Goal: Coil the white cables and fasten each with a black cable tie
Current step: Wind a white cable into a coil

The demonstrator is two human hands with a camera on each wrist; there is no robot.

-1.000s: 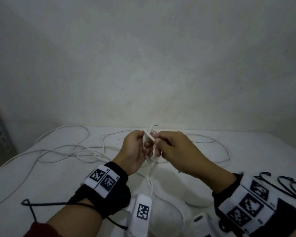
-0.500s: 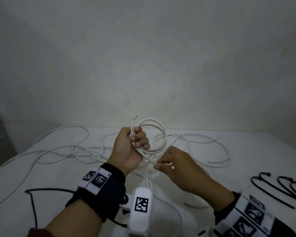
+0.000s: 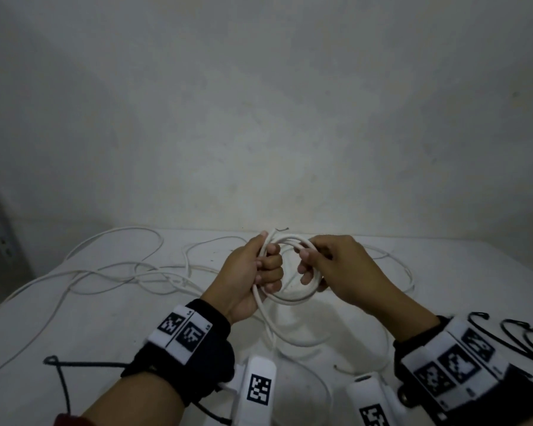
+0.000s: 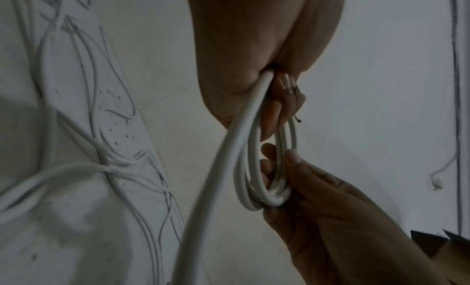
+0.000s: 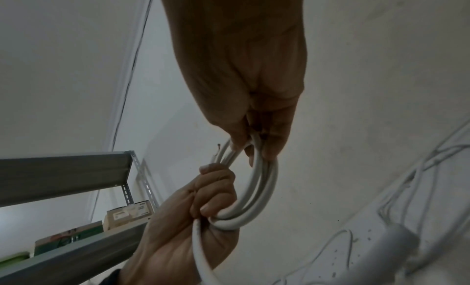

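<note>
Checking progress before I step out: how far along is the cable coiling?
Early. Done: a few loops of one cable are formed into a coil. In hand: the left hand grips one side and the right hand the other, with its tail trailing down. Left: loose cables lie uncoiled on the table, and the ties lie unused.

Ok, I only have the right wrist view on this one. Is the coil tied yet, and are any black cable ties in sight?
Observer: Not tied. The head view shows black cable ties lying loose on the table beside the right wrist, and none is on the coil.
Operator: How much cable is left to wind?
Observer: A tail drops from the left hand toward the person and curves across the table. More loose white cables sprawl to the left.
</note>
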